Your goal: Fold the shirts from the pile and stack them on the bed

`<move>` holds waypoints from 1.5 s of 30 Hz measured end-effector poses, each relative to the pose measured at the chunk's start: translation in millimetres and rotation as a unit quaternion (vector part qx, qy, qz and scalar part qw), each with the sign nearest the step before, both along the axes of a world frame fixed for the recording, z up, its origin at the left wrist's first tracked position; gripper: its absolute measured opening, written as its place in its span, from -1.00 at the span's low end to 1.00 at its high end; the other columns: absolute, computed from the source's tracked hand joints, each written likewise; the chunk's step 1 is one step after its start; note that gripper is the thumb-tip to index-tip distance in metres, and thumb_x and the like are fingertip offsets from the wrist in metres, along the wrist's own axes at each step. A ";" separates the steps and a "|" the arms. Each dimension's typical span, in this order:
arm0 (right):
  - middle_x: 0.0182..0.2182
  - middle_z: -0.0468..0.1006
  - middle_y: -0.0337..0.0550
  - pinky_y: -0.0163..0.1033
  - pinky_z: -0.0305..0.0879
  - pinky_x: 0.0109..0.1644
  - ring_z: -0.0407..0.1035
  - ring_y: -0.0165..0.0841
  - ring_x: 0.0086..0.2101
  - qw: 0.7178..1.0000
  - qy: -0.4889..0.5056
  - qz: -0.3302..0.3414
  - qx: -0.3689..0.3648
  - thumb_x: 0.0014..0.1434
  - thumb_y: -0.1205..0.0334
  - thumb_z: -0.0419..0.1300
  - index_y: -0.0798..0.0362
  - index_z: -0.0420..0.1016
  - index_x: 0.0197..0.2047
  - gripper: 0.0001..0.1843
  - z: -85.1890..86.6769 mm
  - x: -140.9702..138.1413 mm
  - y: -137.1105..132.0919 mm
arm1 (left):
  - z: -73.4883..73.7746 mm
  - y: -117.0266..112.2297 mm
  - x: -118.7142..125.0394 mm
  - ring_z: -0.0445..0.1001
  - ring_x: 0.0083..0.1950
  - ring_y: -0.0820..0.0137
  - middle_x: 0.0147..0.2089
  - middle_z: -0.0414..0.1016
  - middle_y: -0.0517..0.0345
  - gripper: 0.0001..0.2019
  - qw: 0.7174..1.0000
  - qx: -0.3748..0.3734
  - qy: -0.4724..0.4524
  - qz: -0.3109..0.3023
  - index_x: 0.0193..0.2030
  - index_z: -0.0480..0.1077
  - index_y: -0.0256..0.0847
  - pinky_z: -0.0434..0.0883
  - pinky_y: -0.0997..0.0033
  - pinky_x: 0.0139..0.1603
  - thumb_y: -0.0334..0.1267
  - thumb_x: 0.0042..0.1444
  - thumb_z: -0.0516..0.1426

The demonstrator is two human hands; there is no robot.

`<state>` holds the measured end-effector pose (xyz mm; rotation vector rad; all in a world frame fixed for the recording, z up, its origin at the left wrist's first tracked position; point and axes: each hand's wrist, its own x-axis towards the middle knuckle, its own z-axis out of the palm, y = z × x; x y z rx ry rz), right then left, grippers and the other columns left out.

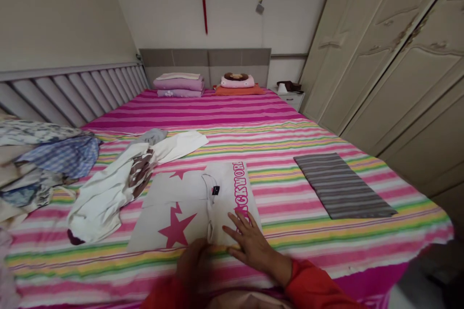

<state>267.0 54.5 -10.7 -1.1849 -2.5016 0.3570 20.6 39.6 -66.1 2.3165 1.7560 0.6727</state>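
A white T-shirt with pink stars and pink lettering lies partly folded on the bed in front of me. Its neckline and a small black label face up. My right hand rests on the shirt's near right part, fingers spread over the lettering. At the near edge of the same shirt is my left hand, blurred and dark, so I cannot make out what its fingers do. Off to the right lies a flat, folded grey striped cloth.
A crumpled white garment with brown parts lies left of the shirt. Beyond it is a heap of clothes by the bed rail. Folded bedding sits near the headboard. A wardrobe stands along the right side.
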 end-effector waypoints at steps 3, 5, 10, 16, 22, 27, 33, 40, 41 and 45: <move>0.38 0.11 -0.09 0.30 -0.19 0.36 -0.09 -0.04 0.36 1.000 0.019 0.011 -0.017 0.25 -0.13 0.10 -0.23 0.22 0.34 -0.39 8.5 -11.2 3.4 | 43.4 12.1 6.8 0.58 -0.09 0.34 -0.09 0.62 0.18 -0.59 0.999 0.013 -0.033 -0.003 -0.02 0.48 0.00 0.56 0.28 -0.09 -0.22 0.30 -0.18; 0.31 0.27 -0.09 0.26 -0.18 0.37 0.00 -0.09 0.33 0.999 0.031 0.023 -0.021 0.27 -0.09 0.10 -0.20 0.33 0.26 -0.48 13.9 -19.5 6.3 | 66.0 26.7 29.3 0.46 0.17 0.33 0.13 0.53 0.14 -0.58 0.996 0.053 -0.001 -0.077 0.09 0.44 -0.03 0.41 0.20 0.20 -0.24 0.29 -0.16; 0.19 0.43 -0.07 0.12 0.01 0.36 0.16 -0.19 0.27 0.997 0.049 -0.054 0.020 0.33 0.13 0.02 -0.08 0.47 0.13 -0.62 13.3 -14.2 9.6 | 55.2 53.8 51.1 0.16 0.41 0.15 0.38 0.24 0.05 -0.51 0.987 0.019 0.143 -0.070 0.30 0.29 -0.06 0.08 -0.07 0.39 -0.22 0.23 -0.04; 0.29 0.30 -0.01 0.10 0.10 0.32 0.08 -0.15 0.31 0.974 0.052 -0.182 0.121 0.35 0.20 -0.03 0.01 0.27 0.32 -0.51 -0.6 12.1 14.3 | 61.1 68.7 38.2 0.41 0.22 0.18 0.19 0.49 0.02 -0.59 0.983 -0.042 0.169 -0.060 0.15 0.43 -0.04 0.13 -0.13 0.35 -0.22 0.29 -0.10; 0.16 0.46 0.02 0.08 0.13 0.32 0.17 -0.16 0.26 0.974 0.058 -0.143 0.168 0.29 0.21 0.07 0.05 0.33 0.28 -0.50 -23.0 6.5 19.7 | 96.5 110.8 127.9 0.05 0.45 0.23 0.40 0.21 0.09 -0.52 0.963 0.026 0.171 -0.207 0.35 0.20 -0.09 0.02 -0.04 0.43 -0.14 0.33 -0.13; 0.23 0.39 -0.05 0.08 0.15 0.32 0.19 -0.20 0.25 0.979 0.047 -0.132 0.150 0.28 0.24 0.07 0.02 0.14 0.38 -0.39 -28.5 11.7 19.3 | 73.7 157.8 168.4 -0.04 0.48 0.18 0.47 0.04 0.14 -0.43 0.968 -0.065 0.186 -0.153 0.41 0.11 -0.13 -0.02 -0.07 0.45 -0.02 0.31 -0.15; 0.30 0.28 -0.08 0.10 0.16 0.31 0.05 -0.18 0.32 0.983 0.029 -0.113 0.144 0.31 0.24 0.04 0.04 0.01 0.43 -0.35 -32.6 16.4 18.2 | 62.4 205.5 182.9 -0.16 0.51 0.22 0.50 -0.11 0.14 -0.38 0.983 -0.087 0.151 -0.055 0.44 0.02 -0.20 -0.13 0.01 0.48 -0.04 0.28 -0.14; 0.33 0.22 -0.10 0.06 0.12 0.34 0.06 -0.20 0.32 0.984 0.037 -0.112 0.132 0.32 0.23 0.03 -0.02 -0.11 0.46 -0.30 -36.0 17.1 17.7 | 55.0 246.3 186.3 -0.15 0.51 0.20 0.50 -0.08 0.14 -0.39 0.984 -0.100 0.145 -0.004 0.44 0.02 -0.17 -0.14 0.00 0.48 -0.01 0.30 -0.23; 0.33 0.22 -0.10 0.06 0.12 0.34 0.06 -0.20 0.32 0.984 0.035 -0.113 0.135 0.32 0.22 0.02 -0.02 -0.11 0.46 -0.30 -36.3 17.1 17.6 | 55.5 249.7 184.5 -0.15 0.51 0.21 0.50 -0.07 0.15 -0.39 0.984 -0.100 0.144 -0.006 0.44 0.02 -0.15 -0.13 0.02 0.47 0.00 0.30 -0.24; 0.33 0.22 -0.13 0.06 0.11 0.34 0.05 -0.21 0.33 0.982 0.031 -0.110 0.148 0.32 0.23 0.02 -0.02 -0.11 0.46 -0.31 -38.5 17.1 18.5 | 61.8 254.7 165.2 -0.17 0.51 0.26 0.50 -0.07 0.17 -0.36 0.984 -0.103 0.148 0.002 0.45 0.00 -0.11 -0.13 0.07 0.47 0.08 0.30 -0.26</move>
